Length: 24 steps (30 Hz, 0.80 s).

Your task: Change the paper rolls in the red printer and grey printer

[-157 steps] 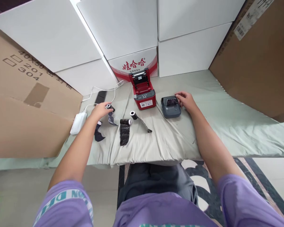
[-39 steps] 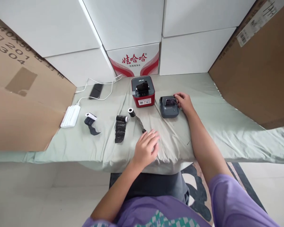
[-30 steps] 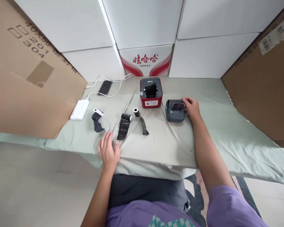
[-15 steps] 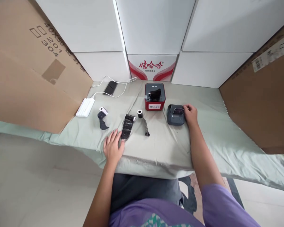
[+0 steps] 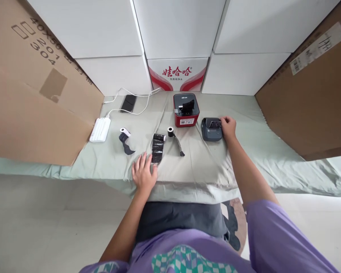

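Note:
My left hand (image 5: 144, 173) lies flat on the cloth near the front edge, fingers stretched out. Its fingertips are beside the loose end of a black shiny ribbon roll (image 5: 158, 148). At the right, my right hand (image 5: 229, 127) has its fingers curled against the right edge of a small dark label printer (image 5: 212, 133), pinching it near its top. A dark glossy flap or piece shows at the top of the printer. A second roll (image 5: 171, 131) with a thin twisted tail and a third roll (image 5: 125, 132) with a dark unrolled strip lie nearby.
Behind the rolls stands a red and black box-shaped device (image 5: 186, 110) with a black piece on top. A white power bank (image 5: 100, 129) with a cable and a black phone (image 5: 128, 103) lie at the left. Cardboard boxes (image 5: 39, 113) and white boxes (image 5: 176, 30) enclose the table.
The camera view has shifted slightly, so everything sits differently in the picture. Both hands stay in about the same places, by the ribbon and at the label printer.

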{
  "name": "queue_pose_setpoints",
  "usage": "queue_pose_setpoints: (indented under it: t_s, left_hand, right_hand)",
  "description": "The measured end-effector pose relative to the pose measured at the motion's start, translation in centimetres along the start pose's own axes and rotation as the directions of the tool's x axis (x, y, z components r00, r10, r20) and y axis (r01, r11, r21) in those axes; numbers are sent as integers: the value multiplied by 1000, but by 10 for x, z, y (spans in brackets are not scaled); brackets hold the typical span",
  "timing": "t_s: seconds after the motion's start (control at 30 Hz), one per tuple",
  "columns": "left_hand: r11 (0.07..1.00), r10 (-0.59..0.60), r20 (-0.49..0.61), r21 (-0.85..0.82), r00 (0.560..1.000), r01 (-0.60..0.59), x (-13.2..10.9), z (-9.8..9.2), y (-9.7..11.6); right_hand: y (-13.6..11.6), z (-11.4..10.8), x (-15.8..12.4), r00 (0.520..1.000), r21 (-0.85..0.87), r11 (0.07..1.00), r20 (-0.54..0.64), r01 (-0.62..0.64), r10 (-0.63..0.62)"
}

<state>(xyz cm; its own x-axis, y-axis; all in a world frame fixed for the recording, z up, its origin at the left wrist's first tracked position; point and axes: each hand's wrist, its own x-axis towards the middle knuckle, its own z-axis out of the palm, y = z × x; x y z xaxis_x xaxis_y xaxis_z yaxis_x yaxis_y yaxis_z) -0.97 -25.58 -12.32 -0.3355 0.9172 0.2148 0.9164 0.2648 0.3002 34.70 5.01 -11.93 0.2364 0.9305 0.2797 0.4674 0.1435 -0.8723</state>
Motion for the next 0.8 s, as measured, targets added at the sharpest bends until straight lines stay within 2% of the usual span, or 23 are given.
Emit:
queue_pose_setpoints:
  t_s: [0.23,0.37,0.63,0.8]
  left_hand:
    - [999,10,-38,-38,999,-12,-1,3,-2]
    - [999,31,-63,23,998,-29,-1,6,-1]
    - [992,37,64,120,997,-45,8,3,3]
    - [997,28,42,72,999,-31,20,3,8]
  right_hand:
    - [-3,0,-1,999,-2,1000,41,2,-2]
    - [-5,-2,-3,999,16,1000,37,8,-9]
    - [-2,1,2,999,39,999,17,27,-28]
    - [2,3,7,1000,30,999,7,19,-19]
